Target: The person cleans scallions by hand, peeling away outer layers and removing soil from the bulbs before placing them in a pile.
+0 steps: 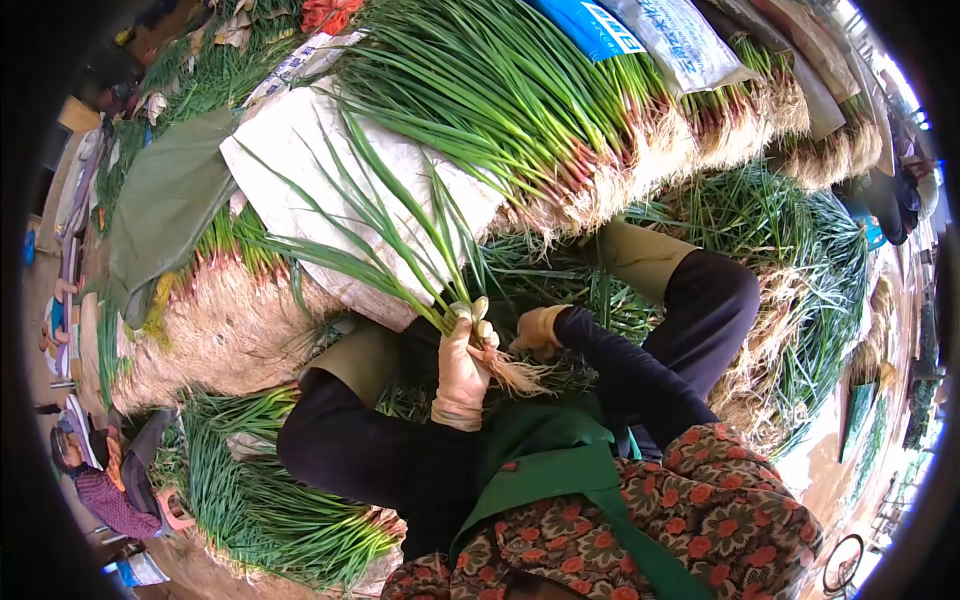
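Observation:
My left hand (463,368), in a pale glove, is closed around a small bunch of spring onions (405,258). Their long green leaves fan up and left over a white sheet (300,150), while the pinkish stems and stringy roots (510,372) stick out on the right of the hand. My right hand (538,331), also gloved, is just right of the bunch, above loose greens between my knees. Its fingers look curled downward; shadow hides the tips and whatever may be in them.
A large stack of spring onions (500,90), roots facing me, lies ahead under a blue plastic bag (590,28). More piles lie at left beneath a green cloth (170,200), at lower left (270,490) and at right (800,270). Another person (105,480) sits at far left.

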{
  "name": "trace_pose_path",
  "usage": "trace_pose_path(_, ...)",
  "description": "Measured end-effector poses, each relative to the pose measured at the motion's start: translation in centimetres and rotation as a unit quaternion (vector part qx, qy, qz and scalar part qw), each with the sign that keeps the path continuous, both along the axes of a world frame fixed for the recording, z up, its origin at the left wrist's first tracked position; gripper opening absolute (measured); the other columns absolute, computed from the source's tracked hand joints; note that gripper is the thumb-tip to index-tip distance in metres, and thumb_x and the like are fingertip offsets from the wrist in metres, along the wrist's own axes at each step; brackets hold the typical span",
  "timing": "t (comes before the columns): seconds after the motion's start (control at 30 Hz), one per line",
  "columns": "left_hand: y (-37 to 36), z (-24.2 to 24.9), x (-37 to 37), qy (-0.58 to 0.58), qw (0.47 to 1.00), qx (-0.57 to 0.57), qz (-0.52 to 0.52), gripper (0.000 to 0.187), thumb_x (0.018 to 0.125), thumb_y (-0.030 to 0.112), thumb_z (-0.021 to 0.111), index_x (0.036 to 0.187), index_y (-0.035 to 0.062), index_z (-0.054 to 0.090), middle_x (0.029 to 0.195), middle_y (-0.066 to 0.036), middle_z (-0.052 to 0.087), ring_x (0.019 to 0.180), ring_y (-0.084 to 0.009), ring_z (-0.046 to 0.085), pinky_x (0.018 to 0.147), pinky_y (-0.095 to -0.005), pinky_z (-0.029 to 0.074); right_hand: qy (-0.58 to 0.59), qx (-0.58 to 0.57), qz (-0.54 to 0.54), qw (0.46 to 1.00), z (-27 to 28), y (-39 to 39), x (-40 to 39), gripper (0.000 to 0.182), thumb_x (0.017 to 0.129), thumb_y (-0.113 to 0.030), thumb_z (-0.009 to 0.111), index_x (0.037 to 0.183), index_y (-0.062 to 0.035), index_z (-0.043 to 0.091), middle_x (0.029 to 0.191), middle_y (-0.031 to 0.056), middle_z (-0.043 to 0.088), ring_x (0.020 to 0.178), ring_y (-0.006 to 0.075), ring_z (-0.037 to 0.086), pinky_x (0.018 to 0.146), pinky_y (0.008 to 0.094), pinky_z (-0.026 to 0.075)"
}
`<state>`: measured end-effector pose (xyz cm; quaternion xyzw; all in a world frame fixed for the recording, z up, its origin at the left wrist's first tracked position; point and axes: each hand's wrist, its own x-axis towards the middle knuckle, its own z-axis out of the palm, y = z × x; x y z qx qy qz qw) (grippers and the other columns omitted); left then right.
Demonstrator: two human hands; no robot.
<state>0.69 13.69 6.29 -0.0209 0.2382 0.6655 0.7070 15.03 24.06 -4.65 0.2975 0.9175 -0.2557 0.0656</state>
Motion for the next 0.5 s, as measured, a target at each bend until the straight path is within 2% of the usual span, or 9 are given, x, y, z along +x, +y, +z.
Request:
trace_pose_path(0.07,0.4,-1.2,0.8,0.127,0.987,-0.101,0.006,0.009,0.091,0.014,0.057,0.098,0.009,0.055,0.102,-0.009,0.064,0.065,-0.0121,0.056,0.053,-0.0258,0.047,0.019,0.036,0.018,0.999,3.1,0.6,1.6,0.03,0.09,-0.018,0.044,0.116,-0.0068,0.055,0.101,0.017,0.062,0.094,0.0355,0.061,0.085,0.0395,0.048)
trace_pose_path(0.1,0.6,-0.9,1.2,0.182,0.974,-0.133,-0.001,0.009,0.091,0.013,0.058,0.098,0.0091,0.055,0.1,-0.008,0.065,0.065,-0.0124,0.058,0.052,-0.0249,0.048,0.184,-0.223,-0.158,0.944,4.2,1.9,1.1,0.027,0.09,-0.024,0.05,0.11,-0.008,0.059,0.091,0.0164,0.062,0.086,0.0331,0.061,0.075,0.0387,0.049)
trace_pose_path(0.17,0.8,-0.5,2.0,0.253,0.951,-0.176,-0.003,0.011,0.089,0.013,0.06,0.099,0.009,0.058,0.089,-0.007,0.067,0.06,-0.0115,0.061,0.05,-0.0208,0.049,0.355,-0.252,-0.221,0.873,6.3,2.7,-1.6,0.033,0.092,-0.037,0.054,0.103,-0.0061,0.061,0.075,0.0153,0.061,0.071,0.0257,0.062,0.063,0.0343,0.047)
trace_pose_path(0.27,0.5,-1.4,1.1,0.27,0.949,-0.161,0.019,0.011,0.089,0.012,0.06,0.099,0.0083,0.058,0.088,-0.006,0.066,0.061,-0.0112,0.06,0.05,-0.0217,0.049,0.075,0.077,-0.12,0.987,12.0,0.9,-3.0,0.02,0.084,-0.029,0.056,0.085,-0.0099,0.06,0.064,0.0133,0.061,0.062,0.0303,0.063,0.053,0.0412,0.048)
trace_pose_path(0.33,0.3,-1.5,0.2,0.193,0.968,-0.156,0.027,0.011,0.089,0.01,0.058,0.1,0.0073,0.056,0.09,-0.006,0.064,0.059,-0.0105,0.056,0.051,-0.0233,0.048,0.208,0.141,-0.138,0.958,6.8,-0.2,-2.4,0.016,0.084,-0.027,0.055,0.082,-0.0113,0.059,0.059,0.0116,0.059,0.055,0.03,0.061,0.048,0.0417,0.046)
trace_pose_path(0.4,0.4,-1.0,0.1,0.09,0.992,-0.085,0.036,0.011,0.089,0.008,0.056,0.1,0.0062,0.055,0.093,-0.007,0.063,0.058,-0.0091,0.051,0.051,-0.0237,0.045,0.182,0.312,-0.095,0.928,6.0,2.1,-0.9,0.015,0.086,-0.02,0.051,0.085,-0.007,0.058,0.067,0.0118,0.063,0.056,0.027,0.062,0.049,0.0393,0.047)
trace_pose_path(0.43,0.3,-0.8,0.0,-0.014,0.999,-0.028,0.009,0.006,0.089,0.008,0.056,0.095,0.0089,0.055,0.093,-0.01,0.063,0.058,-0.0102,0.047,0.051,-0.0241,0.042,0.231,-0.126,-0.216,0.94,6.3,2.8,0.2,0.021,0.089,-0.026,0.053,0.091,-0.0064,0.061,0.067,0.0058,0.059,0.058,0.0176,0.055,0.052,0.0311,0.043)
trace_pose_path(0.47,0.3,-1.8,0.0,-0.072,0.997,-0.015,-0.021,0.008,0.09,0.01,0.056,0.097,0.0095,0.054,0.092,-0.009,0.062,0.056,-0.0099,0.043,0.05,-0.0237,0.038,0.26,-0.424,-0.443,0.746,7.6,3.5,1.0,0.028,0.092,-0.033,0.055,0.096,-0.0057,0.063,0.066,-0.0001,0.054,0.059,0.0081,0.048,0.054,0.023,0.039)
trace_pose_path(0.5,0.3,-1.5,0.1,-0.108,0.993,0.0,-0.04,0.009,0.089,0.011,0.056,0.098,0.0094,0.054,0.087,-0.007,0.059,0.056,-0.0097,0.042,0.049,-0.0237,0.037,0.32,-0.556,-0.38,0.666,8.5,3.2,0.8,0.028,0.092,-0.031,0.056,0.099,-0.0051,0.063,0.067,-0.0004,0.055,0.059,0.0079,0.047,0.053,0.0225,0.038)
